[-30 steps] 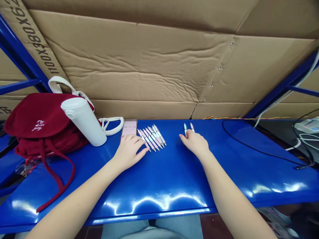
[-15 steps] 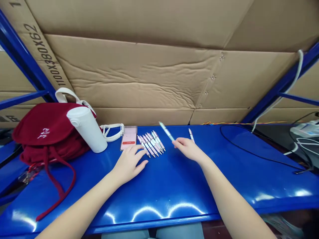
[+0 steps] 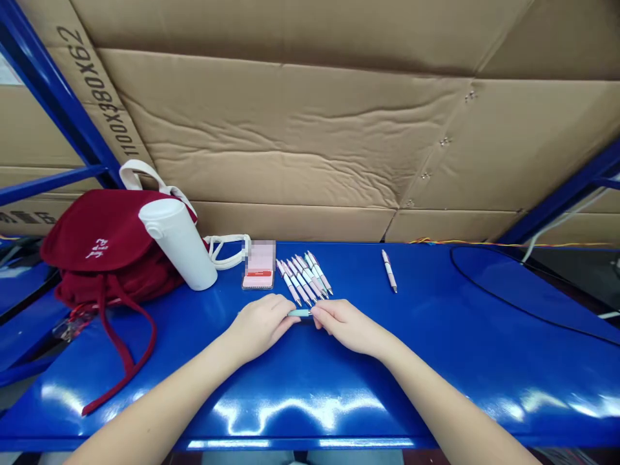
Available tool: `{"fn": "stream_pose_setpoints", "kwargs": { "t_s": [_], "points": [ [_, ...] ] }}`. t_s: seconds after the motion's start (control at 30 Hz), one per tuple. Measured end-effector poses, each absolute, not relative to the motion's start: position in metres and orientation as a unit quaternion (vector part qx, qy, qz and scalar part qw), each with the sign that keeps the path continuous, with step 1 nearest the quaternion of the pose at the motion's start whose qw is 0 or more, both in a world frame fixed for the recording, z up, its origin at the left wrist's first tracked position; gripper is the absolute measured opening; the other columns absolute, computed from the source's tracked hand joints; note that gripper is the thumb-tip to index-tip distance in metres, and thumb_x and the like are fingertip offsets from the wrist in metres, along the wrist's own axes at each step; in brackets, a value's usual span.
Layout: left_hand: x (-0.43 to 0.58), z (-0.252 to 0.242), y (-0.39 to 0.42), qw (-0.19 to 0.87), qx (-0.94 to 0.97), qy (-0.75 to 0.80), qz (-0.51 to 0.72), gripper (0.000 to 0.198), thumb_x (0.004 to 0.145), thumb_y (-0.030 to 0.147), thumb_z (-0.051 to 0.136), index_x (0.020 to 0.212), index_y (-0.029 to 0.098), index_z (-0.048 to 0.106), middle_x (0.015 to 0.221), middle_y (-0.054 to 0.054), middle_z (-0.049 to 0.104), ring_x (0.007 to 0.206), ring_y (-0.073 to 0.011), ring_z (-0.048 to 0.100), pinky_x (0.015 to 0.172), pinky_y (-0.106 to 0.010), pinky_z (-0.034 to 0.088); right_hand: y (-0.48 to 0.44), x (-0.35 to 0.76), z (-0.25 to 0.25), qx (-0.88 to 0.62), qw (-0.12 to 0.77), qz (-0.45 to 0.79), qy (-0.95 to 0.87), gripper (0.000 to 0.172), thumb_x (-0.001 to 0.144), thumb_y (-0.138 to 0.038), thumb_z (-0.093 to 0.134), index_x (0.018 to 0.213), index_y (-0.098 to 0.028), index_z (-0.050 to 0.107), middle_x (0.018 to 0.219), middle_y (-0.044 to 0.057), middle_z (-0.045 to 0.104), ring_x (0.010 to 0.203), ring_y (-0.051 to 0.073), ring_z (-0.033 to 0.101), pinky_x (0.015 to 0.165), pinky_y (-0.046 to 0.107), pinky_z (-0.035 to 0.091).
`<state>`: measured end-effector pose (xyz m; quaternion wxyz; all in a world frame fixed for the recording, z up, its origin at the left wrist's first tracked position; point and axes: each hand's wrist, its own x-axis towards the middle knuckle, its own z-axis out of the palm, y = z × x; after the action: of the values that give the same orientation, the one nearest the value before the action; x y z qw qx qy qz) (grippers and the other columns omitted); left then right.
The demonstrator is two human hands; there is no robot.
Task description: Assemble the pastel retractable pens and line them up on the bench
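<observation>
Between my two hands, a light green pen (image 3: 299, 313) lies sideways just above the blue tabletop. My left hand (image 3: 264, 323) is closed around one end, hiding most of that half. My right hand (image 3: 346, 325) pinches the other end at its tip with thumb and fingers. Just beyond the hands, several pink-and-white pens (image 3: 305, 279) lie slanted side by side in a row, tips toward me. A single pink-and-white pen (image 3: 389, 271) rests apart from them on the right.
Left of the pen row lies a phone (image 3: 258, 265) with a pink screen. A white bottle (image 3: 179, 245) stands against a dark red bag (image 3: 106, 239) at the left. A black cable (image 3: 508, 298) crosses the blue table (image 3: 387, 381) on the right. Cardboard (image 3: 271, 142) walls the back.
My right hand has brought the green pen down and left toward me, turning it sideways. My left hand has moved right and closed on its other end.
</observation>
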<state>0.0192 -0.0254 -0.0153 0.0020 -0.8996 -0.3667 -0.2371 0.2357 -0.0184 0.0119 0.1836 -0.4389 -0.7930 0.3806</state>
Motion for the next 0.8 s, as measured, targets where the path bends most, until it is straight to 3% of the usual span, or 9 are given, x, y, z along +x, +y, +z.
{"fn": "stream_pose_setpoints", "kwargs": {
  "t_s": [0.27,0.43,0.53,0.7,0.8],
  "points": [
    [0.013,-0.013,-0.028,-0.021,-0.901,-0.339,-0.271,0.027,0.094,0.031,0.042,0.094,0.015,0.064,0.083,-0.006,0.066,0.076,-0.0154,0.062,0.071,-0.027,0.051,-0.021,0.224,-0.002,-0.431,0.231,0.389,-0.781,0.033,0.091,-0.031,0.04,0.064,-0.017,0.053,0.061,-0.002,0.051,0.059,0.01,0.047,0.064,0.023,0.038],
    [0.009,-0.012,-0.026,-0.072,-0.897,-0.359,-0.248,0.027,0.093,0.034,0.044,0.097,0.017,0.065,0.086,-0.005,0.066,0.078,-0.0147,0.062,0.073,-0.026,0.051,-0.019,0.226,-0.006,-0.383,0.269,0.322,-0.823,0.021,0.089,-0.029,0.046,0.074,-0.018,0.056,0.071,0.0,0.056,0.067,0.012,0.051,0.064,0.023,0.038],
    [0.01,-0.012,-0.025,-0.092,-0.896,-0.367,-0.232,0.027,0.093,0.034,0.045,0.098,0.018,0.065,0.087,-0.005,0.067,0.079,-0.0152,0.061,0.074,-0.026,0.05,-0.019,0.228,-0.003,-0.383,0.255,0.301,-0.836,0.017,0.089,-0.032,0.048,0.083,-0.018,0.057,0.08,0.002,0.059,0.073,0.014,0.053,0.067,0.024,0.039],
    [0.013,-0.013,-0.024,-0.102,-0.901,-0.351,-0.233,0.028,0.092,0.034,0.045,0.1,0.017,0.066,0.091,-0.006,0.067,0.083,-0.0167,0.061,0.077,-0.029,0.051,-0.02,0.231,0.0,-0.427,0.184,0.309,-0.83,0.034,0.094,-0.032,0.037,0.069,-0.017,0.054,0.07,0.002,0.059,0.067,0.013,0.053,0.066,0.026,0.039],
    [0.014,-0.014,-0.025,-0.104,-0.9,-0.355,-0.233,0.028,0.092,0.032,0.044,0.102,0.018,0.067,0.09,-0.007,0.066,0.083,-0.0165,0.059,0.077,-0.03,0.05,-0.022,0.233,0.0,-0.43,0.189,0.307,-0.828,0.016,0.088,-0.031,0.049,0.081,-0.018,0.054,0.077,0.001,0.059,0.069,0.014,0.053,0.064,0.025,0.04]
  ]
}}
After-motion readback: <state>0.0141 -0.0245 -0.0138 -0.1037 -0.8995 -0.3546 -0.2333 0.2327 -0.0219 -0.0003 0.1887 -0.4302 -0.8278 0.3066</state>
